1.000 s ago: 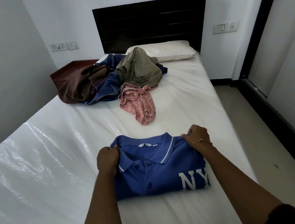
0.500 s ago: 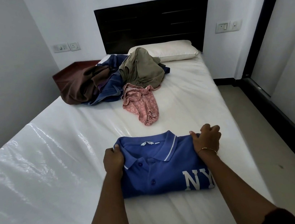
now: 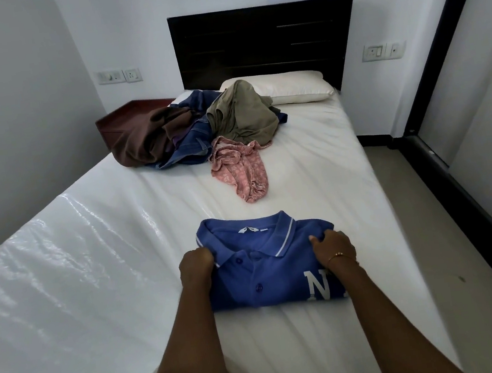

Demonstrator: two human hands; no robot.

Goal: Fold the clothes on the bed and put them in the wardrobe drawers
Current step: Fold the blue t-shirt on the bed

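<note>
folded blue polo (image 3: pixel 265 265) flat on bed (image 3: pixel 92 271), left hand (image 3: pixel 195 264) grip pinching collar-side edge, right hand (image 3: pixel 333 246) grip pinching opposite edge

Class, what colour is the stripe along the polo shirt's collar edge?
White, on the blue polo shirt; the head view shows it.

bed (image 3: pixel 98 270) cover is looking like glossy clear plastic over white, wrinkling and throwing glare; blue polo (image 3: pixel 268 265) is showing matt piqué-knit cloth with white printed letters; pink garment (image 3: pixel 241 171) is reading as thin patterned cloth, crumpled; olive garment (image 3: pixel 241 114) is matt woven cloth; headboard (image 3: pixel 262 38) is looking like dark wood, low sheen; bracelet (image 3: pixel 340 256) is glinting like thin metal
</note>
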